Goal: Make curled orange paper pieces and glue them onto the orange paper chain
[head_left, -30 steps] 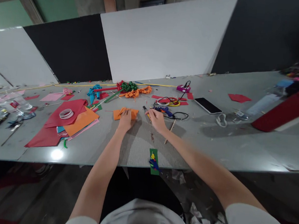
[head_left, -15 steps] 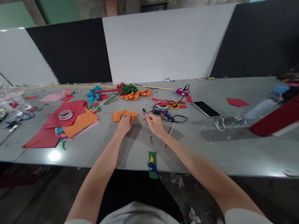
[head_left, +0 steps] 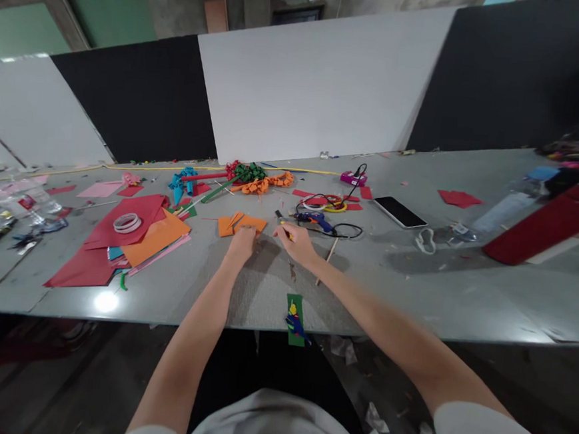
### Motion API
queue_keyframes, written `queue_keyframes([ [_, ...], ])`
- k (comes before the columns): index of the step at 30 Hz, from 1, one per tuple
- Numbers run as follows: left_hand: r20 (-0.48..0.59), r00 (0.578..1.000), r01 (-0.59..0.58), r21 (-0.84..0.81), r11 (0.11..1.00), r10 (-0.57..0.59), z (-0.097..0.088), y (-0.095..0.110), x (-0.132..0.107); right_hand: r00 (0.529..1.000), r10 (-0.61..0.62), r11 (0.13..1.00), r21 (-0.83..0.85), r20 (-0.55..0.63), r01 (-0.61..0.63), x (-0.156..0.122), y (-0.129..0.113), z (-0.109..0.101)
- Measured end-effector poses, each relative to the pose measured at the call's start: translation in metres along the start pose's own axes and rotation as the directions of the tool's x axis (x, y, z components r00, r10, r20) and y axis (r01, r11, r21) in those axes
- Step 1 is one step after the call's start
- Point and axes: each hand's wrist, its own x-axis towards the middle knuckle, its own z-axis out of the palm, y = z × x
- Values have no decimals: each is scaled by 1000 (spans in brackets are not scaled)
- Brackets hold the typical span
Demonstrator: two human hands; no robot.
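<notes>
- Orange paper piece (head_left: 241, 222), folded and creased, lies flat mid-table, well back from the near edge; left hand (head_left: 241, 240) rests on its near side, fingers together and laid flat
- Right hand (head_left: 295, 241) sits just beside it, fingers pinching a thin yellow tool (head_left: 283, 223)
- Clear plastic bottle (head_left: 505, 208) lies toward the table's right end; its contents cannot be told
- Glossy grey table (head_left: 414, 287) carries a blue glue gun (head_left: 315, 218) with black cord; a white tape ring (head_left: 127, 221) lies on matte red sheets (head_left: 91, 255)
</notes>
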Motion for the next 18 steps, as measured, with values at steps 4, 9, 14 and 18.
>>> queue_keyframes([
  [4,-20,999,45,-9,999,-45,1,3,-1,999,-21,1000,-7,25,21,-1,1,0],
  [9,-127,985,111,-43,993,-115,-3,7,1,999,-30,999,-19,20,30,-1,1,1],
  [14,-348,922,48,-330,943,-169,-3,7,0,1000,-12,1000,3,-11,12,1,0,1],
  [18,-465,858,-39,-485,873,-220,2,8,2,994,84,996,47,-65,-81,3,3,4],
])
